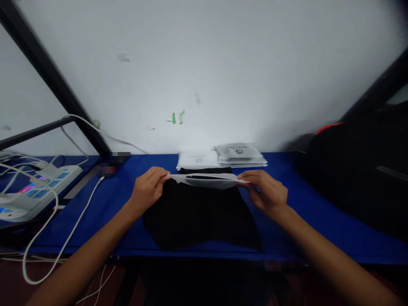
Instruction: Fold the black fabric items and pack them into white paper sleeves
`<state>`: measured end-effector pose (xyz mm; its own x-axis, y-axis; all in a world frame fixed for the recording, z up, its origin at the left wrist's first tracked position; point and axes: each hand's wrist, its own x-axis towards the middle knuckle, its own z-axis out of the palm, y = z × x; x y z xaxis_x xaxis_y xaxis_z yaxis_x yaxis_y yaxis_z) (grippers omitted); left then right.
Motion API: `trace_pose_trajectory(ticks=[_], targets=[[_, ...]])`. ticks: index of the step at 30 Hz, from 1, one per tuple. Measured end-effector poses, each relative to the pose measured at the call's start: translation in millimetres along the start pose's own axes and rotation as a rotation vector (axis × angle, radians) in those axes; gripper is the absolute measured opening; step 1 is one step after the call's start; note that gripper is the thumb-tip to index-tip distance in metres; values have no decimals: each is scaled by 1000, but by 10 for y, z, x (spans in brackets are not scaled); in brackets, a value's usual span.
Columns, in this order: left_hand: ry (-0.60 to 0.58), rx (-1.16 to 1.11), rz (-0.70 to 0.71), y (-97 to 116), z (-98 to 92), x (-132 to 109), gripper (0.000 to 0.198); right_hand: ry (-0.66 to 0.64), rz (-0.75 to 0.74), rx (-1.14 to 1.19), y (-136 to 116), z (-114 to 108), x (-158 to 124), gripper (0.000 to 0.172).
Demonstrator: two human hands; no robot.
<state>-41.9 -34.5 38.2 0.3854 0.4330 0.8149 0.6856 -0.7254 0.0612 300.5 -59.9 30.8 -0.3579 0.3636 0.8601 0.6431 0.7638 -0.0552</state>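
A thin clear plastic bag [207, 180] is stretched flat between both hands, a little above a folded black garment [197, 216] on the blue table [121, 204]. My left hand [149, 187] pinches the bag's left end with closed fingers. My right hand [264, 189] pinches its right end the same way. The garment's near edge hangs over the table's front edge.
Two stacks of clear packaged bags [239, 154] lie at the back by the white wall. A white power strip [35, 191] with cables sits at the left. A large black heap [357, 174] fills the right side. A black frame bar [54, 80] slants at the left.
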Motion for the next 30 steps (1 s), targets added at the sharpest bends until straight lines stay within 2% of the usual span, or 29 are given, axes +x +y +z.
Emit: trace_pose_trajectory(ticks=[2, 4, 6, 9, 12, 14, 18, 20, 22, 24, 26, 28, 30], targets=[[15, -159, -143, 122, 7, -4, 11, -22, -17, 34, 52, 31, -19, 22], [-31, -248, -177, 249, 21, -15, 18, -140, -31, 82, 115, 56, -65, 21], [-125, -198, -92, 337, 50, -42, 23, -315, -19, 116, 175, 78, -121, 20], [-350, 47, 36, 384, 118, -101, 20, -532, 0, 104, 208, 103, -176, 24], [-597, 161, 78, 385, 173, -133, 24, -570, -15, 106, 124, 107, -145, 29], [-670, 160, 88, 384, 186, -124, 27, -539, -61, 152, 3, 105, -84, 29], [-665, 173, 143, 386, 193, -73, 24, -557, -218, 266, -289, 156, 30, 26], [-611, 179, 194, 389, 205, -45, 27, -593, -279, 283, -410, 233, 46, 28], [-506, 201, 228, 396, 225, -14, 28, -594, -317, 230, -493, 343, 44, 34], [-398, 219, 246, 404, 246, 20, 28, -581, -288, 122, -533, 468, 46, 41], [-347, 215, 260, 413, 261, 52, 26, -619, -189, 39, -534, 593, 66, 45], [-361, 185, 252, 424, 266, 72, 25, -697, -98, 9, -503, 704, 101, 46], [-415, 105, 196, 438, 263, 70, 19, -759, -99, -26, -455, 796, 136, 43]])
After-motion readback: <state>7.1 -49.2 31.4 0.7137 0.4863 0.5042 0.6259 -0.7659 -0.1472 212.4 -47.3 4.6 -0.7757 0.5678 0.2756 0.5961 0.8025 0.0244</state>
